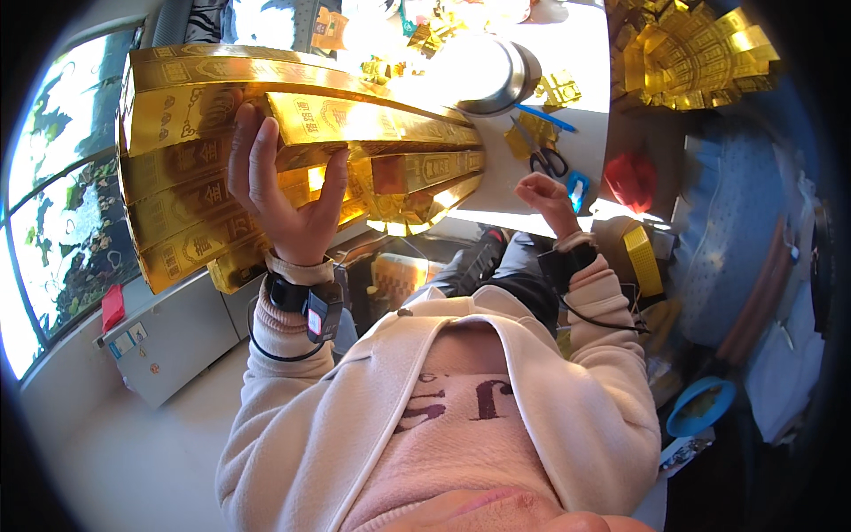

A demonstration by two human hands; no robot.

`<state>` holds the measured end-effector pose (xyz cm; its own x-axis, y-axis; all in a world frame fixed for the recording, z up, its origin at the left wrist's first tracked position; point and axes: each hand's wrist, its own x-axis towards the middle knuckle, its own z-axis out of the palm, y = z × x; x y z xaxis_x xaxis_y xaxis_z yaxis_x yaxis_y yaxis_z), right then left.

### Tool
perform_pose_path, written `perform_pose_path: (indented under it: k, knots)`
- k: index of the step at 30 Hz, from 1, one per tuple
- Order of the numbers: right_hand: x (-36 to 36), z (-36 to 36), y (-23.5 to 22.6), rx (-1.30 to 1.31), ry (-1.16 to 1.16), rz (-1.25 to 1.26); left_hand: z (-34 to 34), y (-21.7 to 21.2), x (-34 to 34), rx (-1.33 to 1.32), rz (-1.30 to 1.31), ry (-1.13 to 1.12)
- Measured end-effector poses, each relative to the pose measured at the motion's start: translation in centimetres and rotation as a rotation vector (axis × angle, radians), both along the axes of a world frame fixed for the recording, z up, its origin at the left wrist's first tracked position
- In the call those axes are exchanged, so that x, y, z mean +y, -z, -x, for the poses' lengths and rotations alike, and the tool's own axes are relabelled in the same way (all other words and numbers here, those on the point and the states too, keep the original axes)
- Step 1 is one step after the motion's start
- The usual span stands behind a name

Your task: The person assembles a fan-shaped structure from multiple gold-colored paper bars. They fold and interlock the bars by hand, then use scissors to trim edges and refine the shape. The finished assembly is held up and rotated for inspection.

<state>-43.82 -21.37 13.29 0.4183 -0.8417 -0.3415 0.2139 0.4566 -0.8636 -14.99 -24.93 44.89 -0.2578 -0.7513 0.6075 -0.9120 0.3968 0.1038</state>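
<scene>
A large fan-shaped structure of folded gold foil paper (191, 164), printed with characters and patterns, fills the upper left. My left hand (288, 199) grips one of its long box-like folds between the fingers and the thumb; some fingertips press against the foil. My right hand (551, 206) is held over the table's near edge with its fingers curled together in a pinch. Whatever may be between them is too small to make out. Just beyond it lie black-handled scissors (550, 163) and a small blue object (578, 188). A slim blue tool (545, 118) lies farther back.
A round shiny metal vessel (523, 75) stands on the white table (589, 80), with gold paper pieces (558, 87) around it. Another gold paper fan (696, 58) is at the far right, above a red item (631, 180). A pale cabinet (182, 337) stands below the left window.
</scene>
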Motion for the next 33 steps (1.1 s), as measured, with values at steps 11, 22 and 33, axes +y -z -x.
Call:
perform_pose_path:
  k: [11,22,33]
  knots:
    - [-15.8,-9.0,-18.8,-0.150,-0.429,0.535,0.0,-0.4,0.1,0.038,-0.015,0.019]
    - [-17.0,-11.3,-19.3,-0.009,-0.502,0.653,0.7,-0.5,0.5,0.051,-0.019,-0.036]
    - [-17.1,-11.1,-18.9,0.113,-0.454,0.773,0.3,0.0,0.4,0.044,0.027,-0.011]
